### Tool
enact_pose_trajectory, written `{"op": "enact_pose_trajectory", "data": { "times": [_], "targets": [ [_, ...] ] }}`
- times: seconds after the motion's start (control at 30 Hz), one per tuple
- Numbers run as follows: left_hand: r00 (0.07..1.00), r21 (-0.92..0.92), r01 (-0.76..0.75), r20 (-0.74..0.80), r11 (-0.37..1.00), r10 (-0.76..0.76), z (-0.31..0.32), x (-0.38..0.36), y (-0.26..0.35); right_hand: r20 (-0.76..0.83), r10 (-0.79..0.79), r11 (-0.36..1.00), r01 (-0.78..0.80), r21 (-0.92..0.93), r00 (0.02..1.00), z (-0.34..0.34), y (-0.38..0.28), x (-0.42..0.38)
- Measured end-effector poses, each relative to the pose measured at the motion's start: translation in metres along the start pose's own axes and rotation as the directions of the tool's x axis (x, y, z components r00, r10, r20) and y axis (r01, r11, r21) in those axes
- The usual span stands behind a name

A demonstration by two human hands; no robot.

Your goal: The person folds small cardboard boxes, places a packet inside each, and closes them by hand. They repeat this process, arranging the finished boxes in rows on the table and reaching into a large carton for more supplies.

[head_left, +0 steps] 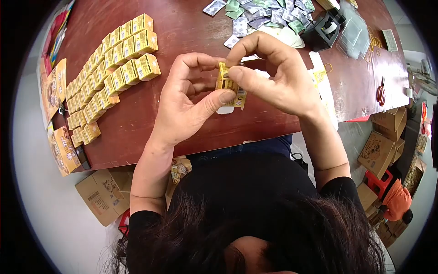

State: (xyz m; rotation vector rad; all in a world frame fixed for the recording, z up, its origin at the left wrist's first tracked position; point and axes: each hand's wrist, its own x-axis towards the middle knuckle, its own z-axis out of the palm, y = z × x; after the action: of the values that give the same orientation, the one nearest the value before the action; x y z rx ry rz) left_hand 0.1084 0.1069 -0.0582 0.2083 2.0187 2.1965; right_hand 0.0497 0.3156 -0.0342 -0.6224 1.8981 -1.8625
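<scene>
A small yellow box [225, 82] is held up over the table in front of me. My left hand [189, 96] grips it from the side, thumb on its near face and fingers behind. My right hand [278, 75] pinches at the top of the same box with thumb and index finger. Just behind and below it, a flat yellow and white carton piece [239, 101] shows on the table, partly covered by the box and my hands.
Rows of yellow boxes [121, 52] stand at the left. Small green and grey sachets [262, 13] are heaped at the back. A black tape dispenser [326, 29], a clear plastic tray [355, 39] and scissors [381, 93] lie to the right. Cardboard boxes [102, 196] stand on the floor.
</scene>
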Motion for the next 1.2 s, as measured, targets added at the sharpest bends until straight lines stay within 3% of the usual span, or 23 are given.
{"op": "enact_pose_trajectory", "data": {
  "times": [0.07, 0.13, 0.2, 0.3, 0.33, 0.47, 0.53, 0.77, 0.83, 0.87, 0.93, 0.97, 1.03, 1.07, 1.2],
  "targets": [
    [1.000, -0.020, -0.002, 0.004, 1.000, 0.002, -0.001, 0.001, -0.001, 0.006, 0.009, 1.000, -0.009, -0.021, 1.000, 0.000, 0.001, 0.001],
    [1.000, -0.076, 0.003, -0.002, 0.997, -0.003, -0.002, 0.002, -0.003, 0.065, -0.144, 0.979, 0.152, -0.134, 0.987, 0.000, 0.008, 0.001],
    [1.000, -0.096, 0.018, 0.006, 0.995, -0.018, -0.002, 0.003, 0.001, 0.031, -0.136, 0.980, 0.139, -0.143, 0.990, 0.002, 0.006, 0.004],
    [1.000, -0.102, 0.010, 0.015, 0.995, -0.009, -0.004, 0.005, -0.002, -0.041, 0.152, 0.985, -0.148, 0.086, 0.988, -0.002, -0.004, 0.009],
    [1.000, -0.087, -0.014, 0.015, 0.996, 0.015, -0.005, 0.006, -0.003, -0.040, 0.151, 0.985, -0.148, 0.087, 0.988, -0.003, -0.002, 0.009],
    [1.000, -0.102, 0.000, -0.008, 0.995, -0.001, -0.006, 0.008, 0.004, 0.015, -0.002, 0.999, 0.003, -0.043, 1.000, -0.008, 0.008, 0.007],
    [1.000, -0.111, 0.008, 0.003, 0.994, -0.008, -0.007, 0.009, 0.004, 0.065, -0.160, 0.980, 0.167, -0.109, 0.985, -0.012, 0.013, 0.006],
    [0.998, -0.045, -0.051, 0.023, 0.998, 0.052, -0.012, 0.011, -0.005, 0.112, -0.286, 0.848, 0.306, -0.432, 0.952, -0.009, 0.010, 0.006],
    [0.998, 0.054, -0.056, -0.011, 0.997, 0.056, -0.016, 0.009, -0.008, 0.095, -0.363, 0.778, 0.358, -0.516, 0.927, -0.015, 0.017, 0.014],
    [0.996, -0.036, -0.071, -0.065, 0.997, 0.068, -0.020, 0.010, -0.013, 0.029, -0.378, 0.728, 0.316, -0.608, 0.925, -0.020, 0.020, 0.021],
    [0.988, -0.255, -0.049, -0.156, 0.966, 0.009, -0.028, 0.008, -0.015, -0.104, -0.332, 0.466, 0.067, -0.882, 0.938, -0.026, 0.034, 0.039],
    [0.989, -0.252, -0.048, -0.151, 0.967, 0.010, -0.030, 0.007, -0.015, -0.120, -0.287, 0.362, -0.009, -0.932, 0.950, -0.027, 0.047, 0.049],
    [0.980, -0.423, 0.026, -0.168, 0.906, -0.106, -0.034, 0.008, -0.018, -0.076, -0.133, 0.120, -0.060, -0.991, 0.988, -0.022, 0.060, 0.066],
    [0.980, -0.456, 0.057, -0.145, 0.888, -0.137, -0.035, 0.007, -0.020, -0.044, -0.163, 0.048, -0.036, -0.998, 0.986, -0.021, 0.073, 0.074],
    [0.957, -0.440, 0.059, -0.230, 0.896, -0.176, -0.035, 0.002, -0.026, 0.070, -0.208, -0.021, 0.067, -0.997, 0.976, -0.022, 0.078, 0.089]
  ]
}}
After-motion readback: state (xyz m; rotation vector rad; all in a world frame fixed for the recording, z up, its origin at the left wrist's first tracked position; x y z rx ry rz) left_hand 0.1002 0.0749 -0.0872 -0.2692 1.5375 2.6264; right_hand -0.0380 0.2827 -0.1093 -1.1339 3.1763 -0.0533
